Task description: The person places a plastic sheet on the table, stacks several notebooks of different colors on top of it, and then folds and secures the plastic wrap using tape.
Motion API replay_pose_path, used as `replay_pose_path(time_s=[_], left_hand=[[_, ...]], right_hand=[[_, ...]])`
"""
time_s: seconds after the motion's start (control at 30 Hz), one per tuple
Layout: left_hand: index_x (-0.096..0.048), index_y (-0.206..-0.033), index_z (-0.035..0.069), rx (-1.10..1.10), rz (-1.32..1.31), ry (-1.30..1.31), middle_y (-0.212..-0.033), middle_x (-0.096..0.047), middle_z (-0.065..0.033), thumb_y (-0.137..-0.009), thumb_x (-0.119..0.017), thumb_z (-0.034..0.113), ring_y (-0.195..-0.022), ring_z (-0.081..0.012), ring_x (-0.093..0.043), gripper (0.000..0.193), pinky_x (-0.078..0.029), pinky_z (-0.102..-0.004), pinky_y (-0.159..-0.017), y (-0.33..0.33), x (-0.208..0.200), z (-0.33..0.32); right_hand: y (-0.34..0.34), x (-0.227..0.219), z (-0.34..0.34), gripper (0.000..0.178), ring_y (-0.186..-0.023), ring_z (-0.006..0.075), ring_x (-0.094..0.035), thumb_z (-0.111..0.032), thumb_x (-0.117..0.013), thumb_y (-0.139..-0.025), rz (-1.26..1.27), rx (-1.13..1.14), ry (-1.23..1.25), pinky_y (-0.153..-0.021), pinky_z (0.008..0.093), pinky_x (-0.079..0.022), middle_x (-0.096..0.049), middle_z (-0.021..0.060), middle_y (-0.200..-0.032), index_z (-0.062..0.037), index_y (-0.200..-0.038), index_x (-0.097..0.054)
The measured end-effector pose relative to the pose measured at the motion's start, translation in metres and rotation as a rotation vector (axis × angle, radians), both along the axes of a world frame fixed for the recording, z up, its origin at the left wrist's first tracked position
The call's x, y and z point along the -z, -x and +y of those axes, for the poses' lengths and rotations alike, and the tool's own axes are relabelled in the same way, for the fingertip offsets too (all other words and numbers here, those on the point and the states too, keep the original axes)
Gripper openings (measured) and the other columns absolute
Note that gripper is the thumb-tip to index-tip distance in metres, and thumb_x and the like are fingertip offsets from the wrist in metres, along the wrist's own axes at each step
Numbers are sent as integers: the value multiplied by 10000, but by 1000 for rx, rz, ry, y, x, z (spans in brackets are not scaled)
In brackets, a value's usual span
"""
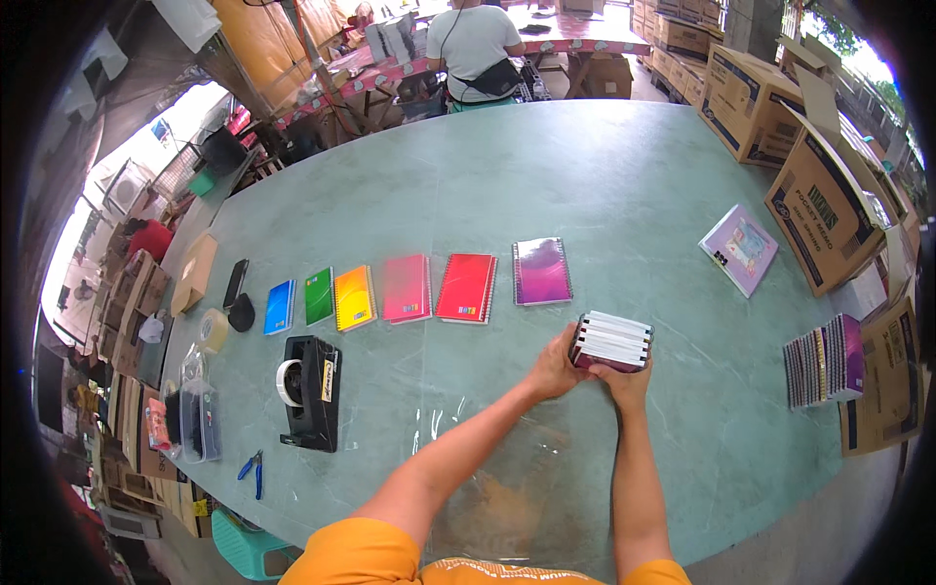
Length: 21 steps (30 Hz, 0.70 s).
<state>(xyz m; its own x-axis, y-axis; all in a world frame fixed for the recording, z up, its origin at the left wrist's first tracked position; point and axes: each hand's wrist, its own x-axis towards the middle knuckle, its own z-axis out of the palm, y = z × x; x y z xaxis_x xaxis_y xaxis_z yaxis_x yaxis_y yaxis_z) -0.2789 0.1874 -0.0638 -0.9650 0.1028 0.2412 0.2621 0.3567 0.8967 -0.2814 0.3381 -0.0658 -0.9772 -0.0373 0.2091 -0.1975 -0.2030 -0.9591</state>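
Stack of notebooks (612,339): one, white page edges showing, dark purple cover on the near side; right of centre over the near half of the surface (624,205), whether resting on it unclear. Left hand (558,363): fingers closed against the stack's left side. Right hand (624,382): fingers gripping its near edge, partly hidden.

Spiral notebooks, beyond the hands, in a row running leftward: purple (542,272), red (465,289), pink (406,289), yellow (355,298), green (319,296), blue (280,306).

Clear plastic sheet (492,497): flat, beneath the left forearm.

Tape dispenser (320,395): black, left, white roll fitted. Pliers (253,474): blue-handled, nearer the left edge.

Notebook pile (824,361): spiral-bound, purple cover, far right. Lilac pad (743,249): black clip attached, near open cardboard boxes (821,210).
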Motion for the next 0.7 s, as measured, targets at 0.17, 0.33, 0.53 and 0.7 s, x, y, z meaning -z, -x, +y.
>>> replay_pose_path(time_s=[0.17, 0.33, 0.53, 0.7], left_hand=[[-405, -1163, 60, -23, -28, 10, -1032, -581, -188, -578, -794, 92, -995, -404, -536, 703, -449, -446, -804, -5, 6, -4], [-393, -1200, 68, -66, -26, 11, -1047, -566, -214, -552, -801, 109, -1018, -426, -513, 767, -432, -457, -839, -3, 13, -1], [-417, -1265, -10, 159, -333, -22, -1037, -600, -129, -712, -748, 279, -973, -218, -579, 707, -476, -333, -818, -20, -88, -5], [-535, -1194, -27, 202, -309, -402, -1028, -622, -91, -918, -533, 271, -944, -143, -572, 406, -470, -293, -824, -78, -141, -47]], right_hand=[[0, 5, -5, 777, -943, 164, -601, -172, -905, -491, -29, -17, 72, -829, 299, -483, -623, 88, -1035, -5, -1117, -475], [2, -5, -4, 684, -888, 170, -618, -211, -881, -547, 74, -17, 7, -791, 303, -498, -643, 83, -957, 28, -1093, -544], [0, -15, 8, 593, -894, 252, -630, -473, -631, -798, -387, -124, 605, -797, 398, -528, -621, 104, -1050, -39, -1181, -502], [-62, -46, -24, 588, -920, 247, -617, -616, -498, -811, -518, -401, 1011, -789, 407, -519, -636, 76, -1009, -96, -1071, -583]])
